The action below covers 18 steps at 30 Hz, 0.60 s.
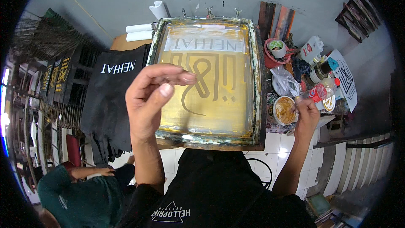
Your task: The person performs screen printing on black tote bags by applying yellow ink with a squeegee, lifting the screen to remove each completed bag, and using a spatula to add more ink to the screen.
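A screen-printing frame (256, 97) with a paint-stained rim lies in front of me, its yellow mesh (168, 114) bearing lettering and a looped design. Over the frame's left side hovers my left hand (145, 101), fingers curved and thumb apart, with nothing visible between them. To the right, my right hand (307, 117) is beside a white tub (284, 110) smeared with gold-brown ink. Its fingers are pinched together near the tub's rim; what they hold, if anything, is too small to make out.
Black fabric bags (112, 95) with white lettering are stacked left of the frame. A crowded stand on the right holds a red-labelled plastic bottle (318, 91), a white jug (312, 47) and a plastic bag (283, 80). A person in a dark green shirt (88, 198) is at lower left.
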Motion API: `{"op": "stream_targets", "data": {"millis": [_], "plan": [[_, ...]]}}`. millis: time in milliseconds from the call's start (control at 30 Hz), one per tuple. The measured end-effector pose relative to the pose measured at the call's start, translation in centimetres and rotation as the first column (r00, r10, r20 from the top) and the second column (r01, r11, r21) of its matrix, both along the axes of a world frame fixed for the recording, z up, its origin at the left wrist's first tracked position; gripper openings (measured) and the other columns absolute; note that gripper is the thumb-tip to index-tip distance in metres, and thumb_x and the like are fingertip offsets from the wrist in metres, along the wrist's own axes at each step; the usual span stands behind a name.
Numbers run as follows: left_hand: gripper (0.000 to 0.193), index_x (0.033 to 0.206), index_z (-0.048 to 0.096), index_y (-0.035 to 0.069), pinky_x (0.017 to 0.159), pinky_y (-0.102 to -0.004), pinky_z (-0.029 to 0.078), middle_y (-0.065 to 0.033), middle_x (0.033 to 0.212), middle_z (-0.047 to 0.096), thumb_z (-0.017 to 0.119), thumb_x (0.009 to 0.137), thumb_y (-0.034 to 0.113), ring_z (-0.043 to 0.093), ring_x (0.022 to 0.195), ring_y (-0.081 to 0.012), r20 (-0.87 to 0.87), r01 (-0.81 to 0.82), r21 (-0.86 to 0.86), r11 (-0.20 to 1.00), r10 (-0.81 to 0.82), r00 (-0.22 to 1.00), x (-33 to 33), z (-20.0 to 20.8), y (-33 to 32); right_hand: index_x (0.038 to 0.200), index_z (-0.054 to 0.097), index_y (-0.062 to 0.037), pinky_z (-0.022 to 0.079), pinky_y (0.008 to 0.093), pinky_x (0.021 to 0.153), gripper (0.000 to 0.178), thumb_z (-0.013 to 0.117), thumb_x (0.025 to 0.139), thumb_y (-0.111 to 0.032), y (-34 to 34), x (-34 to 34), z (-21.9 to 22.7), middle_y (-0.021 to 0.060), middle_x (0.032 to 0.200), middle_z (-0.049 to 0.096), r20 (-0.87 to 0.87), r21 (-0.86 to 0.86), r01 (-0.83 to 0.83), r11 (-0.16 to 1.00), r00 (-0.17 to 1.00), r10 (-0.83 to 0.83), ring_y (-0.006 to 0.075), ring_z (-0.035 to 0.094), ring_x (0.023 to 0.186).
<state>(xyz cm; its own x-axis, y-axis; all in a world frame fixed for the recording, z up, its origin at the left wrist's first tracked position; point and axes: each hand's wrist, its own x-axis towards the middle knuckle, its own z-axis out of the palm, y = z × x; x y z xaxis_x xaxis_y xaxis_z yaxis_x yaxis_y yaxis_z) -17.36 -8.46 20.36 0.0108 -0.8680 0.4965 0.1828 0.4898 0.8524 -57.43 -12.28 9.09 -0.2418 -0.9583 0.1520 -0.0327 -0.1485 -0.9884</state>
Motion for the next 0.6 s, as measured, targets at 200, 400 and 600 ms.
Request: {"op": "stream_targets", "data": {"millis": [200,400,600], "plan": [[0.031,0.118,0.059,-0.01,0.096,-0.0429,0.053,-0.0255,0.109,0.069,0.058,0.094,0.01,0.069,0.103,-0.0306,-0.053,0.01,0.008,1.0,-0.01,0.999,2.0,-0.2,0.3,0.132,0.054,0.0017,0.044,0.0379,0.104,0.047,0.069,0.089,-0.009,1.1,4.1,9.8,0.018,0.117,0.068,0.015,-0.44,0.062,0.896,0.998,-0.062,0.0258,0.062,0.116],[0.033,0.121,0.057,-0.008,0.098,-0.0434,0.05,-0.0266,0.108,0.069,0.051,0.097,0.014,0.07,0.102,-0.0309,-0.1,-0.032,0.013,0.999,0.033,0.994,4.6,-0.3,1.3,0.157,0.013,-0.0072,0.029,0.0568,0.117,0.086,0.057,0.095,-0.049,-0.3,4.5,22.5,0.0207,0.157,0.031,-0.496,-0.728,-0.637,0.252,0.744,0.448,0.0416,0.029,0.145],[0.061,0.142,0.038,-0.008,0.109,-0.0549,0.041,-0.0372,0.141,0.045,0.032,0.106,0.042,0.054,0.126,-0.0479,-0.507,0.321,-0.017,0.947,-0.285,0.814,6.1,-2.0,0.8,0.155,-0.001,0.0059,0.028,0.0578,0.117,0.084,0.048,0.101,-0.037,-0.3,14.1,17.7,0.0305,0.159,0.017,0.306,-0.638,-0.505,0.581,0.526,0.793,0.0438,0.031,0.145]]}}
